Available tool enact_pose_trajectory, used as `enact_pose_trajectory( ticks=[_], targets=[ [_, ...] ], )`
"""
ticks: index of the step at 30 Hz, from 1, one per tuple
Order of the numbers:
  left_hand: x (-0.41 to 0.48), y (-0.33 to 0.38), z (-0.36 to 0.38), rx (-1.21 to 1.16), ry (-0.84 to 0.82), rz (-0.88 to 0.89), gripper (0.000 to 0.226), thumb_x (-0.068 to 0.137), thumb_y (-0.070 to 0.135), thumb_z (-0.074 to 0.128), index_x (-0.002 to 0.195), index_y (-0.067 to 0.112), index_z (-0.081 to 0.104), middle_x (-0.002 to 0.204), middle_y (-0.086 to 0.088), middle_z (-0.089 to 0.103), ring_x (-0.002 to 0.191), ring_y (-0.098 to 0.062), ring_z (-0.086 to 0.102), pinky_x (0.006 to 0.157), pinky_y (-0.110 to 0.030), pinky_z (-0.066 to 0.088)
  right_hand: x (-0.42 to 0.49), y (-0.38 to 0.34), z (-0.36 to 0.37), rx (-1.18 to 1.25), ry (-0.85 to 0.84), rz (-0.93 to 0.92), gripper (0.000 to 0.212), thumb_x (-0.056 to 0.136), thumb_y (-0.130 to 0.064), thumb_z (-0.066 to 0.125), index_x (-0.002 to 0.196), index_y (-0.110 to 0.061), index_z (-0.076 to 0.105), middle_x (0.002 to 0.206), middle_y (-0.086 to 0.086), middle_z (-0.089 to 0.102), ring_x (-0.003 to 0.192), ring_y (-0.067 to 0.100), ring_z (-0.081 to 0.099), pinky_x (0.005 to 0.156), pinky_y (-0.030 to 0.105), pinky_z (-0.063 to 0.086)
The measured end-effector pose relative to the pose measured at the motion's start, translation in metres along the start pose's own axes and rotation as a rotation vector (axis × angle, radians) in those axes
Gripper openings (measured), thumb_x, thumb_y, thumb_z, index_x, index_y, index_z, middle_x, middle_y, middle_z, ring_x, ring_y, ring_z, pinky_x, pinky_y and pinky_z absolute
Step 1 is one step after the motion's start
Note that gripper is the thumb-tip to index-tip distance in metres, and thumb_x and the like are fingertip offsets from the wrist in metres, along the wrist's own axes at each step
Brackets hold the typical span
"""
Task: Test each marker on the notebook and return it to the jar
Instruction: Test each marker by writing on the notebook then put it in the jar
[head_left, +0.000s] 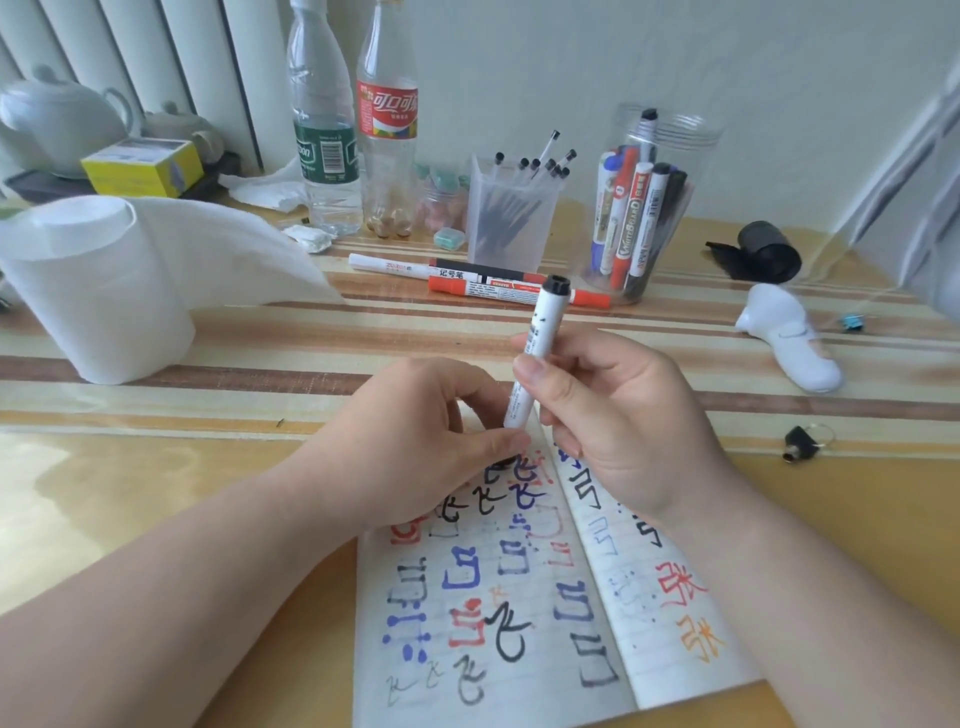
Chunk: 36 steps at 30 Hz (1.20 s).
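My right hand (618, 415) grips a white marker (540, 332) with a black end, held upright over the open notebook (498, 597). My left hand (415, 441) pinches the marker's lower end, where a dark cap shows between its fingers. The notebook lies at the front centre, its pages covered with black, blue, red and orange marks. A clear plastic jar (654, 197) stands at the back right and holds several markers. Three loose markers (483, 280) lie on the table in front of the jar, one white, one black and one red-ended.
A paper towel roll (98, 291) stands at the left. Two plastic bottles (353, 119) and a clear pen holder (511, 213) stand at the back. A white device (789, 338), a black roll (763, 252) and a small black clip (797, 444) lie at the right.
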<state>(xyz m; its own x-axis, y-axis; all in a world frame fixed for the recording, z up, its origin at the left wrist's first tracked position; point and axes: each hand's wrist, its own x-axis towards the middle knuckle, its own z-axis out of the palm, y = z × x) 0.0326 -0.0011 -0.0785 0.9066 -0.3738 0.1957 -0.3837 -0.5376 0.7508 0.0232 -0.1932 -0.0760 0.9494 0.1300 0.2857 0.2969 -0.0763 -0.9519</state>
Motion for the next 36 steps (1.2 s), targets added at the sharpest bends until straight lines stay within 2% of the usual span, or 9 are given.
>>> enact_pose_trajectory(
  ticks=[4, 7, 9, 13, 17, 22, 25, 28, 36],
  targets=[
    [-0.001, 0.000, 0.000, 0.007, -0.001, 0.057, 0.009, 0.085, 0.047, 0.076, 0.080, 0.041, 0.071, 0.068, 0.021, 0.066, 0.053, -0.004, 0.058, 0.052, -0.012, 0.042, -0.001, -0.002, 0.000, -0.118, 0.035, -0.104, 0.008, 0.089, -0.028, 0.073, 0.089, -0.021, 0.077, 0.063, -0.013, 0.060, 0.056, 0.004, 0.051, 0.060, 0.015, 0.041],
    [-0.001, -0.001, 0.001, -0.171, 0.063, 0.094, 0.023, 0.087, 0.052, 0.066, 0.110, 0.046, 0.065, 0.088, 0.017, 0.068, 0.066, -0.011, 0.066, 0.062, -0.028, 0.057, -0.003, -0.006, 0.001, -0.185, 0.079, -0.178, 0.007, 0.089, -0.024, 0.073, 0.096, -0.021, 0.075, 0.073, -0.004, 0.068, 0.062, 0.011, 0.058, 0.061, 0.029, 0.048],
    [-0.002, 0.000, 0.002, -0.335, 0.118, 0.082, 0.039, 0.086, 0.054, 0.059, 0.124, 0.046, 0.057, 0.096, 0.011, 0.067, 0.069, -0.020, 0.071, 0.061, -0.045, 0.062, -0.005, -0.010, 0.002, -0.241, 0.112, -0.238, 0.024, 0.089, -0.018, 0.073, 0.110, -0.030, 0.070, 0.082, 0.003, 0.071, 0.073, 0.022, 0.065, 0.070, 0.044, 0.056],
    [-0.003, 0.000, 0.005, -0.328, 0.172, 0.083, 0.037, 0.091, 0.065, 0.056, 0.124, 0.052, 0.050, 0.096, 0.012, 0.066, 0.066, -0.020, 0.073, 0.053, -0.037, 0.061, -0.005, -0.021, -0.002, -0.342, 0.158, -0.307, 0.073, 0.087, -0.008, 0.075, 0.142, -0.048, 0.046, 0.086, 0.000, 0.068, 0.072, 0.019, 0.065, 0.068, 0.029, 0.056],
    [-0.003, 0.000, 0.006, -0.278, 0.200, 0.072, 0.030, 0.089, 0.059, 0.059, 0.118, 0.056, 0.049, 0.096, 0.013, 0.066, 0.064, -0.017, 0.072, 0.053, -0.036, 0.061, 0.005, -0.039, -0.006, -0.524, 0.186, -0.370, 0.046, 0.089, -0.011, 0.073, 0.131, -0.029, 0.065, 0.084, -0.007, 0.067, 0.071, 0.015, 0.066, 0.067, 0.036, 0.059],
    [-0.003, 0.001, 0.009, -0.152, 0.176, 0.064, 0.024, 0.091, 0.050, 0.062, 0.111, 0.054, 0.051, 0.098, 0.025, 0.064, 0.070, -0.005, 0.066, 0.063, -0.033, 0.057, 0.044, -0.073, -0.023, -0.441, 0.307, -0.388, 0.024, 0.092, -0.018, 0.070, 0.114, -0.028, 0.068, 0.076, 0.003, 0.071, 0.067, 0.026, 0.072, 0.059, 0.043, 0.060],
    [-0.001, -0.001, 0.011, -0.066, 0.136, 0.090, 0.018, 0.088, 0.053, 0.057, 0.105, 0.049, 0.056, 0.100, 0.030, 0.063, 0.082, -0.004, 0.063, 0.065, -0.024, 0.050, 0.084, -0.096, -0.047, -0.428, 0.489, -0.482, 0.020, 0.091, -0.014, 0.069, 0.106, -0.028, 0.063, 0.067, 0.001, 0.071, 0.058, 0.024, 0.072, 0.053, 0.041, 0.059],
    [0.000, -0.001, 0.010, -0.020, 0.110, 0.117, 0.013, 0.087, 0.051, 0.057, 0.100, 0.048, 0.057, 0.100, 0.031, 0.062, 0.080, -0.002, 0.063, 0.061, -0.017, 0.045, 0.125, -0.106, -0.074, -0.519, 0.654, -0.527, 0.019, 0.090, -0.023, 0.067, 0.106, -0.032, 0.062, 0.074, -0.002, 0.073, 0.065, 0.022, 0.074, 0.064, 0.049, 0.062],
    [0.000, -0.005, 0.010, 0.021, 0.057, 0.141, 0.011, 0.091, 0.051, 0.058, 0.101, 0.054, 0.053, 0.101, 0.034, 0.060, 0.083, -0.002, 0.062, 0.063, -0.021, 0.048, 0.181, -0.100, -0.108, -0.624, 0.776, -0.524, 0.014, 0.086, -0.032, 0.063, 0.090, -0.044, 0.059, 0.076, -0.004, 0.071, 0.069, 0.024, 0.072, 0.068, 0.048, 0.060]
  ],
)
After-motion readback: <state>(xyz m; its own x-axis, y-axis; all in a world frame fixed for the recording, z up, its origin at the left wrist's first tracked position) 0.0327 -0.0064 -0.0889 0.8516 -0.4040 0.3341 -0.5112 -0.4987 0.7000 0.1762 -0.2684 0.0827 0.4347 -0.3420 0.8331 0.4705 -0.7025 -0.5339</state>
